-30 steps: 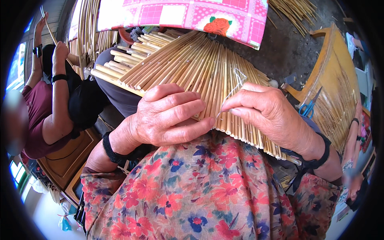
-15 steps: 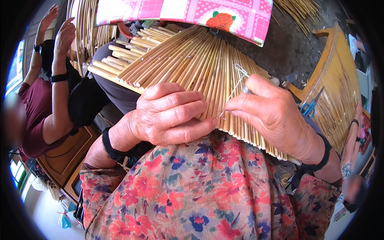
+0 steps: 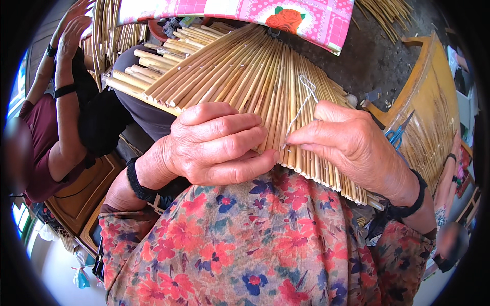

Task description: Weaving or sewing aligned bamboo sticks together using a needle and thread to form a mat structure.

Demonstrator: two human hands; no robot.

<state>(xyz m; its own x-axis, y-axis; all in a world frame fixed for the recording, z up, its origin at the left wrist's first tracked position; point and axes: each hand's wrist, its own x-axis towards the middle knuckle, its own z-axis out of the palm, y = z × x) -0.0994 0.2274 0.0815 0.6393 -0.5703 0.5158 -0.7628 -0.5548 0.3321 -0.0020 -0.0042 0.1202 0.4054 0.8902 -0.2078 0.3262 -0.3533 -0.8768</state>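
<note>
Across my lap lies a panel of straw-coloured reed stalks (image 3: 255, 76), stitched side by side and fanning out toward me. My left hand (image 3: 219, 145) is closed over its near edge, fingers curled and the thumb along the stalk ends. Just to the right, my right hand (image 3: 347, 143) pinches a thin needle (image 3: 284, 146) against the stalks, close to the left fingertips. Most of the needle is hidden by the fingers. A white thread (image 3: 304, 104) runs from near the pinch up over the reeds in a loose loop.
Loose cut stalks (image 3: 138, 76) lie at the panel's left. Beyond it hangs a pink patterned cloth (image 3: 286, 18). Blue scissors (image 3: 397, 135) rest by a yellow wooden piece (image 3: 429, 97) at right. A co-worker in maroon (image 3: 43, 137) sits at left with raised hands; another person's arm (image 3: 449, 173) shows far right.
My right hand's fingers have bent down closer to the reeds, and the metal thimble seen on it before is now hidden. The thread loop has shifted slightly. The co-worker's raised hands have moved.
</note>
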